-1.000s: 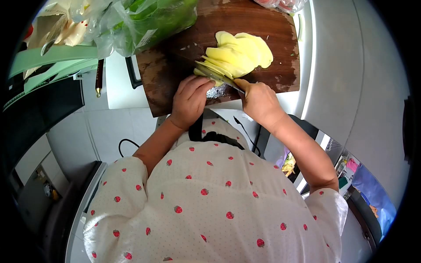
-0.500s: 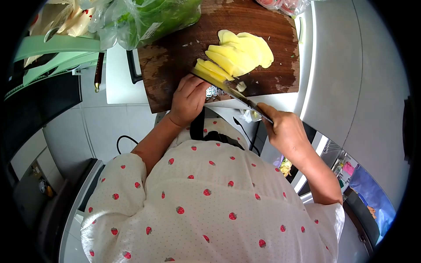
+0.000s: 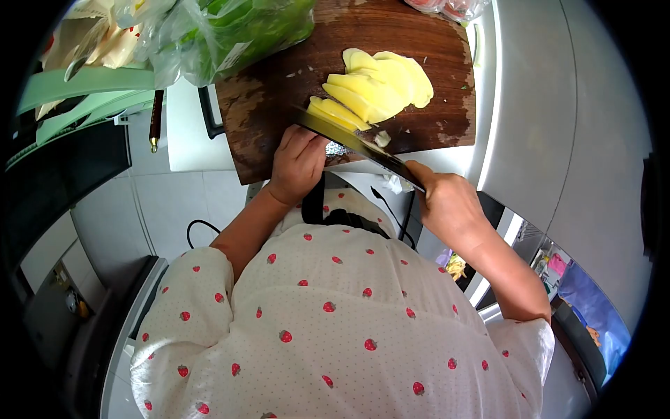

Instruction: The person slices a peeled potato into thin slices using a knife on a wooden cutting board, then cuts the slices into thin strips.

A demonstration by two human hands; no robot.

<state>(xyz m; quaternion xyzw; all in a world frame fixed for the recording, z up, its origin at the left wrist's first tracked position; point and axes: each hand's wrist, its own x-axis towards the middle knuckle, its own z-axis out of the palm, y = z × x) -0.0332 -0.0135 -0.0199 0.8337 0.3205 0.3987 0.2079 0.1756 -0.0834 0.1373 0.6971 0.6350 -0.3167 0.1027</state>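
Observation:
A kitchen knife (image 3: 359,146) lies slantwise over the near part of the wooden cutting board (image 3: 436,52), its handle gripped in my right hand (image 3: 452,207). Just beyond the blade are several pale yellow potato slices (image 3: 380,87), fanned out and overlapping. My left hand (image 3: 298,164) rests at the board's near edge on the body side of the blade. Its fingers are curled together against the knife, and whatever lies under the fingertips is hidden. A small pale scrap (image 3: 382,138) sits close to the blade.
A clear plastic bag of green vegetables (image 3: 258,31) covers the board's far left corner. Another plastic bag with reddish contents (image 3: 450,7) is at the far right. A green rack (image 3: 91,80) stands at left, and a grey panel (image 3: 541,105) runs along the right.
The right hand and knife have shifted slightly left, with the blade turned a little differently. The left hand stays by the blade. The whole view has drifted slightly.

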